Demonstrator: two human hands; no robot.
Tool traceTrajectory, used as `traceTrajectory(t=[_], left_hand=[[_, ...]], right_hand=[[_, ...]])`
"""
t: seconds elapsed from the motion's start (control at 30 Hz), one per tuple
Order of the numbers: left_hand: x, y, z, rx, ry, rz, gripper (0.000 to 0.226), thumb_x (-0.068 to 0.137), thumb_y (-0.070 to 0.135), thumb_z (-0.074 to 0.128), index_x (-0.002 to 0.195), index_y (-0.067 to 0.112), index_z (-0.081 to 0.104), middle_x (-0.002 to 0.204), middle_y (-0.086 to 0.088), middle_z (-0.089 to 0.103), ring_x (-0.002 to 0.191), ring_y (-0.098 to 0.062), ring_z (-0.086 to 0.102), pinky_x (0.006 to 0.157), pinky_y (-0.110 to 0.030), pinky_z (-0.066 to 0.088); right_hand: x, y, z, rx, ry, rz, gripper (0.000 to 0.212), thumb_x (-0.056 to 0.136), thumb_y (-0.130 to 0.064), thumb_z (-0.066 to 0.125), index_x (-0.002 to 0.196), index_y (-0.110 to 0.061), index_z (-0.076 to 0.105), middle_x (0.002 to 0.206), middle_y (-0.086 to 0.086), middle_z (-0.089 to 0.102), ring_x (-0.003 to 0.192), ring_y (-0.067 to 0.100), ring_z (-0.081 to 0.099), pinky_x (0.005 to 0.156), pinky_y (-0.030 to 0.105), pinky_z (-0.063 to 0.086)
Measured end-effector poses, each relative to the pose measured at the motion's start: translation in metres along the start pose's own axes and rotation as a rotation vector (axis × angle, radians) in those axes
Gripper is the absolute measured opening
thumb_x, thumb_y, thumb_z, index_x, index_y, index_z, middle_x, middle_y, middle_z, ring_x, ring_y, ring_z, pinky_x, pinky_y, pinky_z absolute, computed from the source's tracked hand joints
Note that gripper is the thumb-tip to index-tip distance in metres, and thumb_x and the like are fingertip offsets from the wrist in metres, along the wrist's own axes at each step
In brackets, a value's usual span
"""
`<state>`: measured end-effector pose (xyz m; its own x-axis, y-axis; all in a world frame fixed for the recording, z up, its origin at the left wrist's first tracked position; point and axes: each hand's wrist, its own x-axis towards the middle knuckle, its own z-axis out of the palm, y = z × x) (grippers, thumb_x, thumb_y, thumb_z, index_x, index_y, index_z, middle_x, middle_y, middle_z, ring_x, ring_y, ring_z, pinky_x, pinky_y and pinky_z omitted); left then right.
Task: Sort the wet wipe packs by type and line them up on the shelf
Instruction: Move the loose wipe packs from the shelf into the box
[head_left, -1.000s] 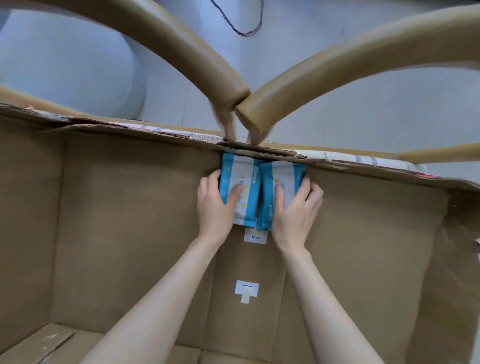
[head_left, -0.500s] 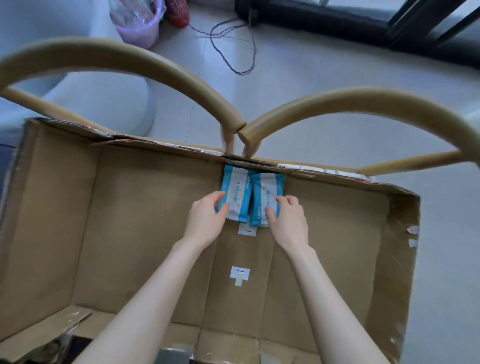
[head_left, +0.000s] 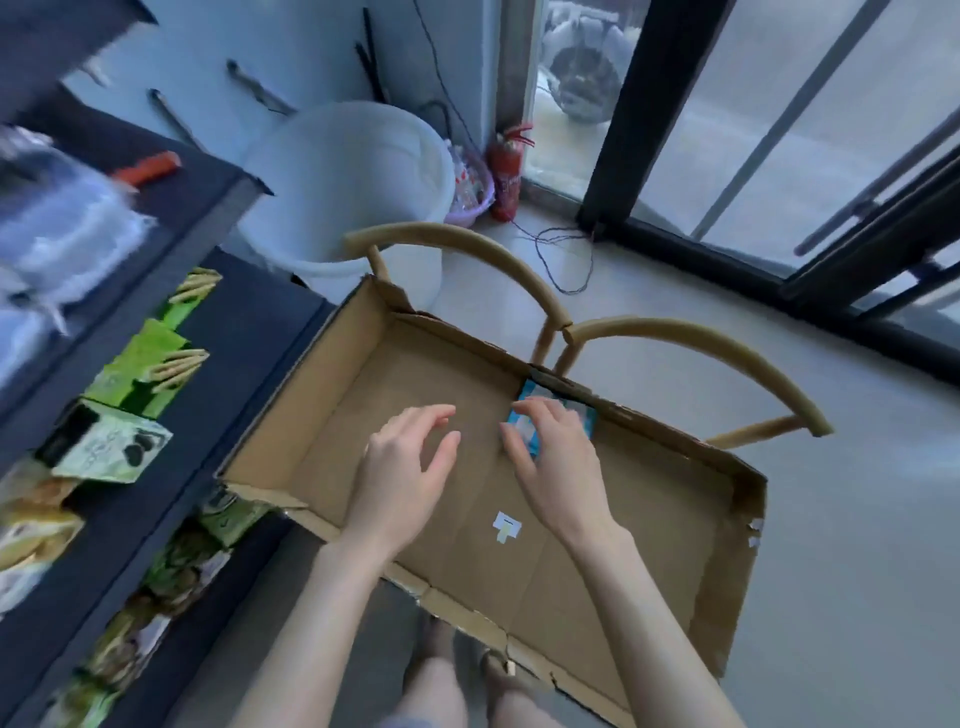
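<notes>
Two blue-and-white wet wipe packs stand against the far wall of a wide, shallow cardboard box. My right hand covers them, with its fingers curled over their tops and its thumb at their left side. My left hand hovers over the box floor to the left of the packs, fingers spread and holding nothing. The dark shelf stands at the left of the box. The picture is blurred by motion.
Green snack boxes line the shelf boards. Two curved wooden chair backs rise behind the box. A white bucket and a red fire extinguisher stand beyond, near a glass door. My legs show below the box.
My head has lifted and turned left, bringing the shelf into view. My left hand has come off the packs and moved left, empty. My right hand stays on the packs.
</notes>
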<state>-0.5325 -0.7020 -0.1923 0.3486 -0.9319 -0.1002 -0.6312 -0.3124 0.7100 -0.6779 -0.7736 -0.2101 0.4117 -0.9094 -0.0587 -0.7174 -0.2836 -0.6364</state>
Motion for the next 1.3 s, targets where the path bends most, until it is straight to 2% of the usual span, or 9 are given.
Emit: traceTrajectory(t=[0.23, 0.3, 0.47, 0.53, 0.6, 0.73, 0.9, 1.03, 1.3], left_hand=[[-0.159, -0.021, -0.070, 0.036, 0.291, -0.225, 0.039, 0.090, 0.039, 0.047, 0.119, 0.018, 0.061, 0.111, 0.010, 0.060, 0.106, -0.011, 0.055, 0.094, -0.039, 0.045], [-0.204, -0.036, -0.077, 0.024, 0.382, -0.337, 0.038, 0.090, 0.038, 0.050, 0.119, 0.018, 0.062, 0.111, 0.012, 0.060, 0.106, -0.011, 0.056, 0.093, -0.035, 0.046], [-0.309, -0.064, -0.084, -0.013, 0.530, -0.600, 0.032, 0.091, 0.027, 0.059, 0.122, 0.019, 0.060, 0.114, 0.013, 0.060, 0.096, 0.001, 0.053, 0.080, -0.005, 0.032], [-0.342, -0.073, -0.089, -0.036, 0.583, -0.658, 0.032, 0.090, 0.026, 0.060, 0.121, 0.019, 0.061, 0.111, 0.015, 0.060, 0.086, 0.003, 0.053, 0.078, -0.005, 0.033], [-0.370, -0.084, -0.099, -0.055, 0.633, -0.691, 0.032, 0.090, 0.026, 0.061, 0.121, 0.019, 0.060, 0.110, 0.015, 0.060, 0.093, 0.000, 0.055, 0.082, -0.011, 0.036], [-0.425, -0.112, -0.144, -0.027, 0.738, -0.675, 0.034, 0.090, 0.027, 0.060, 0.123, 0.020, 0.059, 0.109, 0.016, 0.059, 0.103, -0.004, 0.056, 0.088, -0.018, 0.040], [-0.484, -0.153, -0.219, 0.058, 0.893, -0.610, 0.032, 0.089, 0.022, 0.063, 0.121, 0.019, 0.061, 0.105, 0.017, 0.060, 0.098, -0.002, 0.056, 0.083, -0.012, 0.038], [-0.519, -0.186, -0.278, 0.115, 0.978, -0.551, 0.032, 0.089, 0.025, 0.063, 0.119, 0.018, 0.061, 0.111, 0.008, 0.065, 0.104, -0.015, 0.060, 0.087, -0.036, 0.049], [-0.552, -0.249, -0.405, 0.167, 1.216, -0.442, 0.030, 0.088, 0.019, 0.063, 0.117, 0.013, 0.062, 0.103, 0.008, 0.065, 0.097, -0.002, 0.059, 0.086, -0.020, 0.046]], right_hand=[[-0.095, -0.085, 0.021, 0.042, -0.231, -0.378, 0.026, 0.095, -0.029, 0.055, 0.114, -0.013, 0.063, 0.121, 0.000, 0.059, 0.111, 0.019, 0.053, 0.091, 0.026, 0.041], [-0.118, -0.103, 0.034, 0.016, -0.329, -0.485, 0.027, 0.095, -0.031, 0.053, 0.111, -0.013, 0.064, 0.118, 0.000, 0.061, 0.106, 0.022, 0.054, 0.088, 0.028, 0.043], [-0.171, -0.150, 0.073, -0.011, -0.528, -0.687, 0.027, 0.092, -0.030, 0.053, 0.110, -0.012, 0.064, 0.117, 0.002, 0.060, 0.105, 0.025, 0.054, 0.086, 0.033, 0.046], [-0.191, -0.169, 0.088, -0.022, -0.584, -0.768, 0.022, 0.093, -0.024, 0.056, 0.108, -0.009, 0.062, 0.117, 0.003, 0.060, 0.107, 0.026, 0.053, 0.089, 0.036, 0.046], [-0.212, -0.191, 0.102, -0.025, -0.622, -0.819, 0.017, 0.092, -0.020, 0.056, 0.105, -0.010, 0.062, 0.115, 0.003, 0.060, 0.104, 0.027, 0.052, 0.086, 0.038, 0.045], [-0.256, -0.250, 0.130, 0.034, -0.611, -0.899, 0.022, 0.094, -0.023, 0.054, 0.112, -0.012, 0.062, 0.114, 0.001, 0.061, 0.105, 0.026, 0.052, 0.084, 0.037, 0.046], [-0.305, -0.343, 0.169, 0.105, -0.566, -0.975, 0.022, 0.094, -0.026, 0.055, 0.111, -0.013, 0.062, 0.112, -0.001, 0.061, 0.104, 0.021, 0.051, 0.079, 0.031, 0.044], [-0.331, -0.415, 0.192, 0.139, -0.540, -1.043, 0.026, 0.095, -0.027, 0.053, 0.116, -0.013, 0.061, 0.116, -0.002, 0.059, 0.109, 0.019, 0.050, 0.082, 0.027, 0.042], [-0.344, -0.556, 0.234, 0.174, -0.490, -1.175, 0.028, 0.096, -0.028, 0.051, 0.118, -0.015, 0.060, 0.119, -0.003, 0.058, 0.107, 0.021, 0.053, 0.085, 0.033, 0.046]])
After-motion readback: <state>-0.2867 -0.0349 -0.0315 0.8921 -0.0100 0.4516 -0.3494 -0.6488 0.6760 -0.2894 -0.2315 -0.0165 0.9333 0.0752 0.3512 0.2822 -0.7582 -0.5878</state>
